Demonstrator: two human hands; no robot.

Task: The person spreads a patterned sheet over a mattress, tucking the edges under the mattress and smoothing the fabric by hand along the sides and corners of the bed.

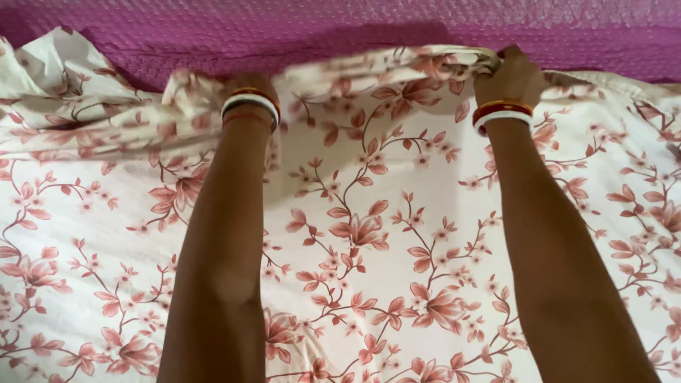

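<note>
Over a purple bed [340, 28], the left hand [250, 86] and right hand [509, 74] both grip a floral sheet's [369, 234] far edge; uneven pulling could bunch it.

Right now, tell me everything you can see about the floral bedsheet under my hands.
The floral bedsheet is white cloth, thin and soft-looking, printed with pinkish-red flowers, leaves and branching stems. It lies spread across most of the view, with its far edge lifted and bunched into folds against the purple quilted surface behind. The left hand is partly buried in that raised edge, and the right hand grips it. Creases gather at the upper left.
</note>
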